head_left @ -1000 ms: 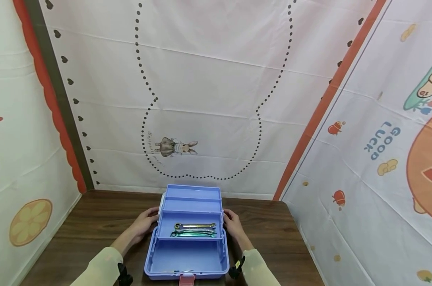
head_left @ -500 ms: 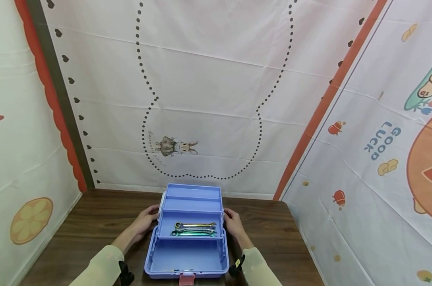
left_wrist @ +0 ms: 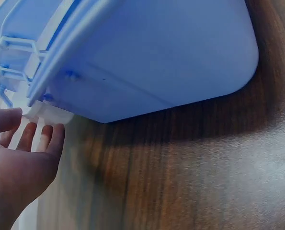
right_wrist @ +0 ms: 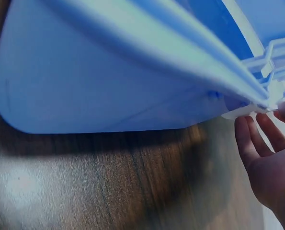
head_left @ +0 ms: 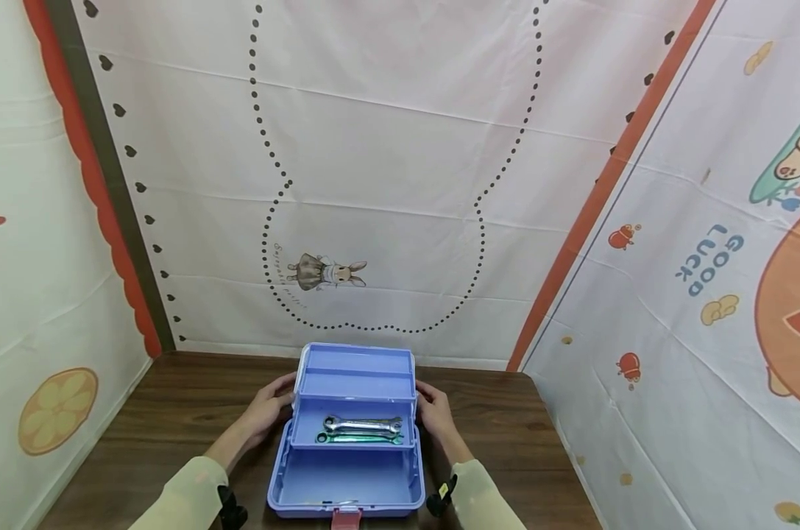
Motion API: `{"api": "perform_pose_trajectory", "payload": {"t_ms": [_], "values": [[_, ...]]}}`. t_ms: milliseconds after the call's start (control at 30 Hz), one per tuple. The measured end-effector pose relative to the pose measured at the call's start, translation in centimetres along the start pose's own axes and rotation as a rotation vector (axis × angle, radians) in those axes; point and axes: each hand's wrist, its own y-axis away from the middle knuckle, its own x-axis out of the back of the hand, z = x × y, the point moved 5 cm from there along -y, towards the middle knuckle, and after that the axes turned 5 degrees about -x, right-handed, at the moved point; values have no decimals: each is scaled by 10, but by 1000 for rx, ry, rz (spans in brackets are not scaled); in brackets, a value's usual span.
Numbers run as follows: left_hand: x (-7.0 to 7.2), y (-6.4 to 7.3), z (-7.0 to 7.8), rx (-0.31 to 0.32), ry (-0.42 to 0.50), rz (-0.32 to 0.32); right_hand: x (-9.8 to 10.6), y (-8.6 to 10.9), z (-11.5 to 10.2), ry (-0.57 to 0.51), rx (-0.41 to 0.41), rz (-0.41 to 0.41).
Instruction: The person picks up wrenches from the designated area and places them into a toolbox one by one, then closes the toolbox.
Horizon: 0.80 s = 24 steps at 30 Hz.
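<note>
A blue toolbox (head_left: 347, 480) stands on the table with its lid (head_left: 358, 384) raised at the back and its inner tray (head_left: 309, 421) swung up. Silver and green wrenches (head_left: 363, 425) lie across that tray. My left hand (head_left: 265, 407) grips the left rim of the lid; in the left wrist view its thumb and fingers pinch the whitish edge (left_wrist: 56, 114). On the opposite side my right hand (head_left: 436, 414) holds the right rim, fingers curled at the whitish edge (right_wrist: 240, 112). Hinge links (left_wrist: 20, 43) join the tray to the box.
The dark wooden table (head_left: 505, 456) spreads out on both sides of the box. A printed cloth (head_left: 400, 184) hangs behind, with more cloth at left and right. A pink latch (head_left: 345, 520) hangs at the box's front. A small thin item (head_left: 340, 503) lies inside by the front wall.
The lid has tipped slightly forward, and the tray has come a little lower and nearer. The wrenches have shifted in the tray; the gold-coloured one no longer shows. Both hands keep their hold.
</note>
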Motion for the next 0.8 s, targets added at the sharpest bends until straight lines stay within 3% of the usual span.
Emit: {"api": "perform_pose_trajectory", "payload": {"t_ms": [100,267,600,800], "values": [[-1,2,7,-23,-6,-13,-1,3,-5,37,17,19],[-2,6,16,6,12,-15,2,4,-4,94,43,35],[-1,16,40,12,-9,-51,9,18,-25,116,137,-55],[0,29,62,-14,-103,-58,12,27,-35,35,71,-75]]}}
